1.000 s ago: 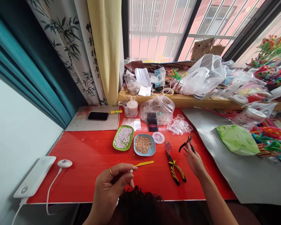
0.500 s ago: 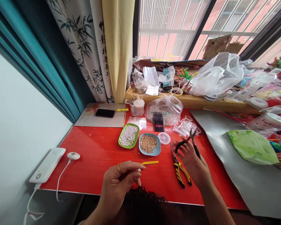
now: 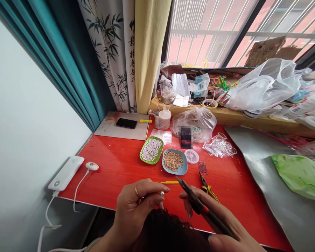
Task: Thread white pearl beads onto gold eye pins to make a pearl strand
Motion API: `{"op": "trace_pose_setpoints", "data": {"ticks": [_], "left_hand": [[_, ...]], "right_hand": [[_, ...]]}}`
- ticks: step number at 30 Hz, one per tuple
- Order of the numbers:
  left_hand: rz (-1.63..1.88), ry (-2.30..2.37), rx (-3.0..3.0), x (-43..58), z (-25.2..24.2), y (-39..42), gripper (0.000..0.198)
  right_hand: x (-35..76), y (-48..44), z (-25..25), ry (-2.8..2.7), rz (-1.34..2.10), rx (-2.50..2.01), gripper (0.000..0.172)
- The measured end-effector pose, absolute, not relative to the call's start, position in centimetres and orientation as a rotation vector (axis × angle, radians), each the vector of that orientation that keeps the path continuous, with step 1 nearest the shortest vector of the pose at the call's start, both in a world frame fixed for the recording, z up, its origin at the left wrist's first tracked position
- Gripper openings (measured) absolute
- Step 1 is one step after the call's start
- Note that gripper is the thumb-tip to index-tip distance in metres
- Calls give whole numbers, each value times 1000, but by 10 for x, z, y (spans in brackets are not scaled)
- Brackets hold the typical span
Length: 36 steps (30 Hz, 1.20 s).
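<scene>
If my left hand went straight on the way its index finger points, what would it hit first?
Probably your right hand, at the fingertips near the dark pliers it holds. Depth is hard to judge from this single view, so your left hand might miss them.

A small, round, shiny whitish bead (image 3: 161,193) is pinched at the tips of my left fingers (image 3: 152,188), between thumb and forefinger, held up over the red counter (image 3: 115,175). Most of it is covered by my grip; only a glossy bit shows. A pair of dark pliers (image 3: 195,202) lies slantwise in my right fingers (image 3: 212,203), slim jaws pointing up and leftward, handles running down to the right, with a red patch near the joint. The jaws' tips are near the bead, not touching it.
</scene>
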<state>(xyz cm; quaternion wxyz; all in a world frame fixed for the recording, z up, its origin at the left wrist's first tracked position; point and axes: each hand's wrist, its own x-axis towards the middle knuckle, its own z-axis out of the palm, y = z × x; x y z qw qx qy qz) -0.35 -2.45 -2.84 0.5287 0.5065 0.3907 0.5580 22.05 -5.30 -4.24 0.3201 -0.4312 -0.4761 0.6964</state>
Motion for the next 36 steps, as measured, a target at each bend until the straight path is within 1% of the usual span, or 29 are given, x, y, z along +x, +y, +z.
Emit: {"op": "trace_pose_setpoints", "data": {"ticks": [2, 3, 7, 10, 13, 19, 24, 29, 36], "left_hand": [[1333, 926, 1253, -4, -27, -26, 32], [1330, 927, 1267, -4, -27, -26, 31], [1357, 923, 1305, -4, -27, -27, 28], [1379, 919, 1322, -5, -26, -27, 28], [1375, 923, 1338, -5, -26, -27, 27], [1376, 907, 1389, -7, -26, -27, 31], [1351, 926, 1400, -8, -26, -27, 28], [1328, 944, 1407, -9, -28, -27, 21], [1330, 944, 1476, -10, -31, -26, 23]], "right_hand": [[223, -54, -35, -1455, 1772, -1200, 62], [223, -52, -30, -1526, 1755, -1195, 61], [217, -46, -18, -1704, 1658, -1207, 48], [216, -47, -20, -1776, 1503, -1313, 49], [215, -48, -23, -1826, 1354, -1311, 47], [206, -40, -11, -1923, 1204, -1264, 40], [203, -37, -2, -1946, 1230, -1265, 35], [200, -35, -2, -1899, 1436, -1210, 38], [205, -38, -8, -1820, 1584, -1295, 37]]}}
